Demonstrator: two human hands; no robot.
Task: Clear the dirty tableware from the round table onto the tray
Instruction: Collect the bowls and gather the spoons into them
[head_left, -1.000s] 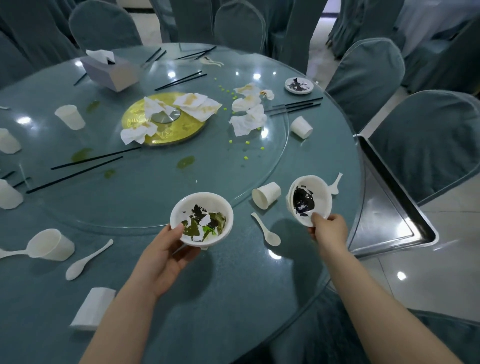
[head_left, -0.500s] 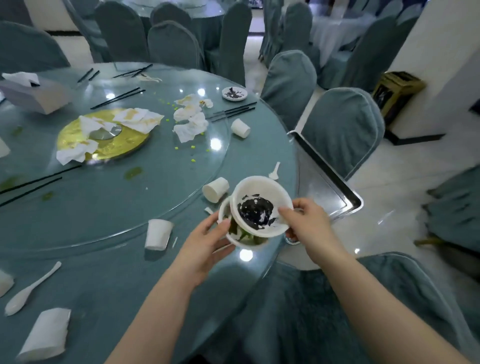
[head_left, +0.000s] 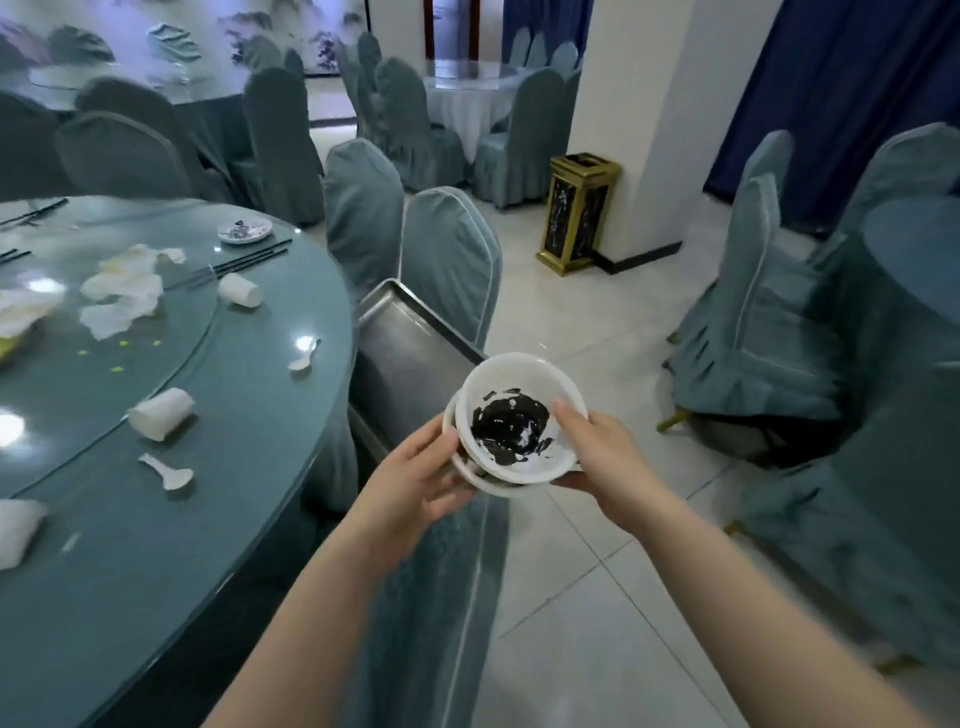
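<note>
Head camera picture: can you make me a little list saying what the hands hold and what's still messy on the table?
left hand: holds the stacked bowls from the left
right hand: holds them from the right
stacked bowls: two, nested, dark leftovers in the top one
tray: metal, beside the round table
round table: cups, spoons, chopsticks, napkins, one small plate left

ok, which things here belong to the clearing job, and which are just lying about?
Job:
two stacked white bowls, held by left hand and right hand
steel tray
tipped white cups
white spoons
black chopsticks
small dirty saucer

Lying about:
crumpled napkins
gold-trimmed bin
covered chairs
</note>
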